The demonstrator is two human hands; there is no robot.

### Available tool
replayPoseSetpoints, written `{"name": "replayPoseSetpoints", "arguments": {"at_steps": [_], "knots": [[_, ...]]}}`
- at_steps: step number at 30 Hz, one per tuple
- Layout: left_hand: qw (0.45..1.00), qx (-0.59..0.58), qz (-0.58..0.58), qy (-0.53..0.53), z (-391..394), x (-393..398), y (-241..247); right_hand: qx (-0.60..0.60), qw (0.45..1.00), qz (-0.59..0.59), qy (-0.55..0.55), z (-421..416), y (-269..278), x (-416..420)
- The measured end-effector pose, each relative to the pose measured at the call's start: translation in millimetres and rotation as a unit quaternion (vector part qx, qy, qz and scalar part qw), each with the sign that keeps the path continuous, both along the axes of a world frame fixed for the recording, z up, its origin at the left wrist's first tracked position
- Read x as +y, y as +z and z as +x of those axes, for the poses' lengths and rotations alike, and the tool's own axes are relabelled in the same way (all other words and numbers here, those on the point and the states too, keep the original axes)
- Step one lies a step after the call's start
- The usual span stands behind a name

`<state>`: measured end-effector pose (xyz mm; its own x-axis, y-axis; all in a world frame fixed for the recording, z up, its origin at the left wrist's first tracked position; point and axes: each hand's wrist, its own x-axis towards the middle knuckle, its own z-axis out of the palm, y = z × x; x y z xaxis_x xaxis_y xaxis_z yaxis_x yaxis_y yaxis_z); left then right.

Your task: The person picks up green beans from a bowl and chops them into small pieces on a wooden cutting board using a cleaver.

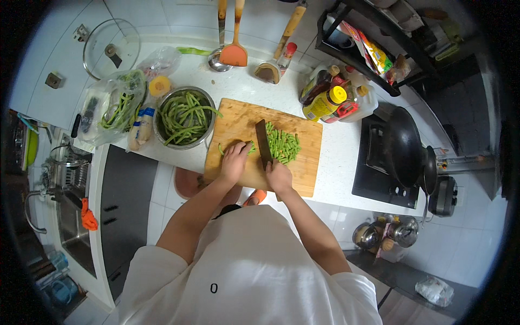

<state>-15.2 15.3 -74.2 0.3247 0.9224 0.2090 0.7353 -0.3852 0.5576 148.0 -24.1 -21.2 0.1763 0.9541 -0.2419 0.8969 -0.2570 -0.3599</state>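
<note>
On the wooden cutting board (302, 178), my right hand (279, 175) grips a cleaver (263, 140) near its handle. The dark blade points away from me, just left of a pile of chopped green beans (284, 142). To the left of the blade, my left hand (235, 159) presses down on a few green beans (252, 147), which poke out from under its fingers. A metal bowl (209, 132) of long whole green beans (186, 115) stands at the board's upper left. One bean hangs over the bowl's rim onto the board.
Left of the bowl lie plastic bags of vegetables (118, 105). Sauce bottles (327, 103) crowd the board's upper right. A black wok (402, 146) stands on the cooktop (363, 183) to the right. A ladle (219, 61) and an orange spatula (234, 55) hang at the back wall.
</note>
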Motion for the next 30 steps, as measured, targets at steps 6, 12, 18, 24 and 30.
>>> {"name": "replayPoseSetpoints", "arguments": {"at_steps": [6, 12, 18, 24, 30], "knots": [[1.0, -0.025, 0.01, 0.017, -8, -3, 12, 0.028, 1.0, -0.003, 0.002, -3, 31, -4], [0.996, -0.08, -0.034, 0.018, -14, -6, 9, 0.03, 0.997, -0.037, 0.063, -14, 60, -7], [0.997, -0.077, -0.019, 0.02, -12, -1, 5, 0.004, 0.992, -0.088, 0.087, -23, 42, -2], [0.995, -0.098, -0.011, 0.024, -10, 1, -5, 0.027, 0.989, -0.118, 0.088, -23, 49, 16], [0.992, -0.119, -0.013, 0.041, -6, 1, -5, 0.017, 0.989, -0.134, 0.061, -31, 24, 19]]}}
